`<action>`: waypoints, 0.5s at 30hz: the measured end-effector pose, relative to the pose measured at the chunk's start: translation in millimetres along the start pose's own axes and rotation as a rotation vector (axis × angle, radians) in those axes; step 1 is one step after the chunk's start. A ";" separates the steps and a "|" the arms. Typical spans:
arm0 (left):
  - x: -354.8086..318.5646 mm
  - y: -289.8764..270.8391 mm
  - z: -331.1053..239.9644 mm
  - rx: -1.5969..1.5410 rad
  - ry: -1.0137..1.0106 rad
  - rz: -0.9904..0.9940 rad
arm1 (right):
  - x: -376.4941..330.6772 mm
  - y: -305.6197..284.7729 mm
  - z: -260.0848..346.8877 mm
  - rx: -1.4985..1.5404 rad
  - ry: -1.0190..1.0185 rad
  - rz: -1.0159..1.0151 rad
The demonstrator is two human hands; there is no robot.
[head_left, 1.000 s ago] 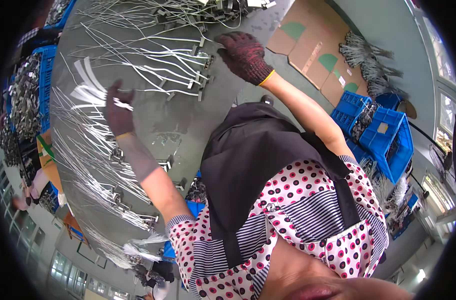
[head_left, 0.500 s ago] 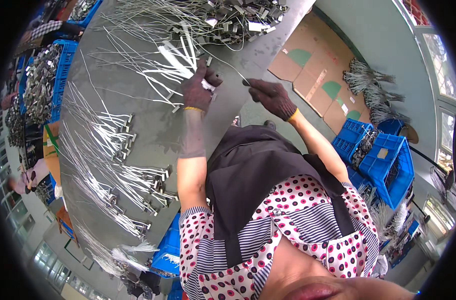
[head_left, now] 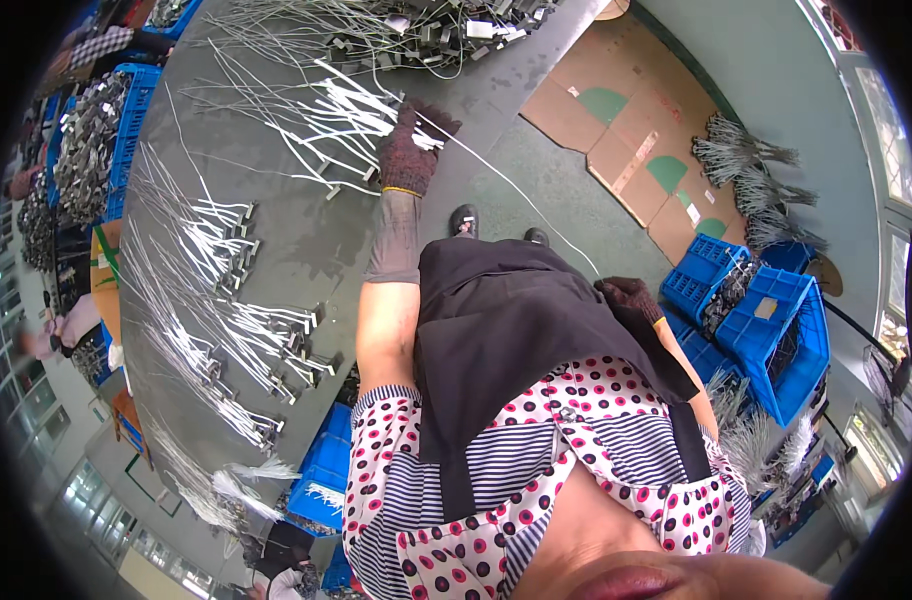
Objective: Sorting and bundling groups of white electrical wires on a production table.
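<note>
My left hand, in a dark knit glove, reaches out over the grey tabletop, and its fingers are closed narrow around the end of a long white cable tie. The tie runs from those fingers back toward my body, a thin pale line crossing the floor, to my right hand, gloved too, which sits low by my dark apron. I cannot tell whether the right fingers are pinching the tie or only lying beside its end; they are curled and partly hidden. Just left of my left fingers lies a loose fan of white ties, touching the glove. Beyond the fingertips a tangled heap of wires and metal clips lines the far edge. Well left of my fingers, bundled ties with clips lie in rows. Right of my right fingers stand blue crates.
</note>
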State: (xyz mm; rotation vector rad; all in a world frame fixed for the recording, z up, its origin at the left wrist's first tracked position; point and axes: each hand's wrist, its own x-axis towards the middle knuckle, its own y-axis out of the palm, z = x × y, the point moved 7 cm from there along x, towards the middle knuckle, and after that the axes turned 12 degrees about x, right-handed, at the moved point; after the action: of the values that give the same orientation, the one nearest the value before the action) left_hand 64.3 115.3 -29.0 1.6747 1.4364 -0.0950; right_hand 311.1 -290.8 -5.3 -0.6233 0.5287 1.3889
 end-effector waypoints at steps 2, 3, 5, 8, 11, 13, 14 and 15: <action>3.5 -7.9 -11.0 -0.001 0.097 -0.002 | -5.7 -4.1 -14.6 -0.014 0.059 0.000; 2.9 -7.5 -14.6 -0.002 0.101 -0.004 | -8.6 -7.6 -22.0 -0.031 0.119 -0.007; 0.7 -4.0 -26.7 0.034 0.177 0.031 | -12.2 -12.2 -32.2 -0.015 0.137 -0.008; -15.1 -9.4 -42.6 0.033 0.226 0.017 | -8.7 -19.4 -47.6 -0.020 0.170 -0.010; -13.8 -11.1 -40.9 0.051 0.221 -0.032 | -12.7 -27.8 -42.3 -0.076 0.190 -0.059; -19.7 -8.7 -43.1 0.062 0.261 0.028 | -17.1 -32.6 -26.8 -0.135 0.183 -0.069; -23.2 -10.6 -42.2 0.059 0.266 0.022 | -18.7 -34.2 -19.2 -0.152 0.213 -0.083; -26.1 -10.8 -40.7 0.068 0.267 0.012 | -19.4 -36.4 -16.0 -0.167 0.243 -0.100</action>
State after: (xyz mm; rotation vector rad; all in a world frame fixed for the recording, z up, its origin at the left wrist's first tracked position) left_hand 27.9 121.4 4.0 1.8040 1.6347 0.0910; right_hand 345.4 -318.4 -0.6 -0.9499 0.5696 1.2779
